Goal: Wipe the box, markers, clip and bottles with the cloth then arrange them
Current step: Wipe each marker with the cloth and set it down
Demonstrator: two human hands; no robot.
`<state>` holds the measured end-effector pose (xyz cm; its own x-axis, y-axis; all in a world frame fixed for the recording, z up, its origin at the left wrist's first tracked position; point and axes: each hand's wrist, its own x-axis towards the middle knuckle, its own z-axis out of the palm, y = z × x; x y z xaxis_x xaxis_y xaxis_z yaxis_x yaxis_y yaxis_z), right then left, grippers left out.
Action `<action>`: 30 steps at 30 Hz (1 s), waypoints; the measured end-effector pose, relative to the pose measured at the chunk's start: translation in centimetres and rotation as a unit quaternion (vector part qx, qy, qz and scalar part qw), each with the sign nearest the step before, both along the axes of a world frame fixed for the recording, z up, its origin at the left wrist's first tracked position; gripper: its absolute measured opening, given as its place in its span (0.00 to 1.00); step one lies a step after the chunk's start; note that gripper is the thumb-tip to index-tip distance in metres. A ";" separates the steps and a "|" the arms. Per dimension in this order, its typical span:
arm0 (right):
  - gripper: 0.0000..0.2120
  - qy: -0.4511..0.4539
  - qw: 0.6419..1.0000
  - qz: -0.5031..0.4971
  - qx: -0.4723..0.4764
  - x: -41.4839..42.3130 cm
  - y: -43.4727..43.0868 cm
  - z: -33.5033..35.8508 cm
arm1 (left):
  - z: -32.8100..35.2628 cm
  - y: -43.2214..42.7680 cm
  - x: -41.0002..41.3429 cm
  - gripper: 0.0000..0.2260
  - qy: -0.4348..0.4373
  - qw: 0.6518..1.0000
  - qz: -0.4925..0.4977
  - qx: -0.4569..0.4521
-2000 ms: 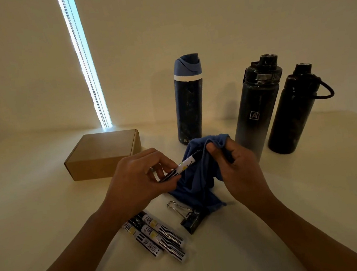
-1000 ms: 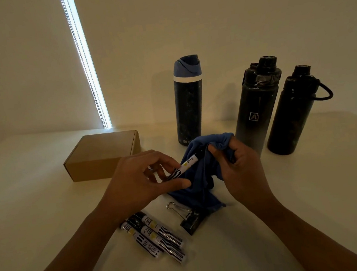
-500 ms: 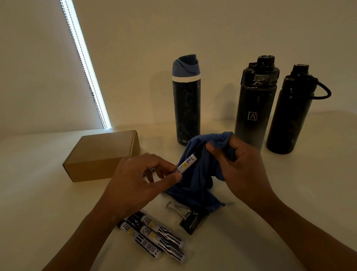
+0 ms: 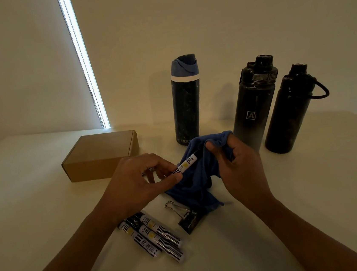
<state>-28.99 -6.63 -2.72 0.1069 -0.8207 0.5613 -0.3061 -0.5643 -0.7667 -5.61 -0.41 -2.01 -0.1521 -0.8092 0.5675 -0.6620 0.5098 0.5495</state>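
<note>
My left hand (image 4: pixel 134 182) pinches a white-and-black marker (image 4: pixel 187 162) by its near end. My right hand (image 4: pixel 239 168) grips the blue cloth (image 4: pixel 196 184), bunched round the marker's far tip, which is hidden in the folds. Three more markers (image 4: pixel 153 236) lie side by side on the table near my left forearm. A black binder clip (image 4: pixel 187 220) lies just right of them, under the cloth's hanging corner. A brown cardboard box (image 4: pixel 99 155) sits closed at the left. A blue-capped bottle (image 4: pixel 186 101) and two black bottles (image 4: pixel 254 102) (image 4: pixel 288 109) stand upright at the back.
The pale table (image 4: pixel 291 200) meets a plain wall behind the bottles. A bright strip of window with a bead chain (image 4: pixel 85 63) runs down the wall at the back left.
My left hand has slid along the marker and turned it slightly while the cloth-wrapped right hand stays round its far end. The other objects have not moved.
</note>
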 end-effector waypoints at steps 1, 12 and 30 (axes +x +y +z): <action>0.09 0.005 1.000 -0.007 -0.006 0.0 0.0 0.0 | 0.0 0.1 -0.1 0.06 0.007 1.000 -0.002 0.003; 0.18 -0.006 1.000 0.001 0.024 0.2 0.1 0.1 | 0.5 0.3 -0.2 0.07 0.005 1.000 0.013 0.004; 0.07 -0.004 0.998 0.066 0.011 0.1 -0.4 0.2 | 0.5 0.4 -0.3 0.10 -0.016 1.000 -0.003 -0.018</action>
<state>-28.91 -7.05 -2.57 0.2106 -0.8121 0.5442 -0.2230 -0.5819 -0.7821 -5.92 -0.05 -1.55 -0.1753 -0.7877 0.5905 -0.6758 0.5325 0.5096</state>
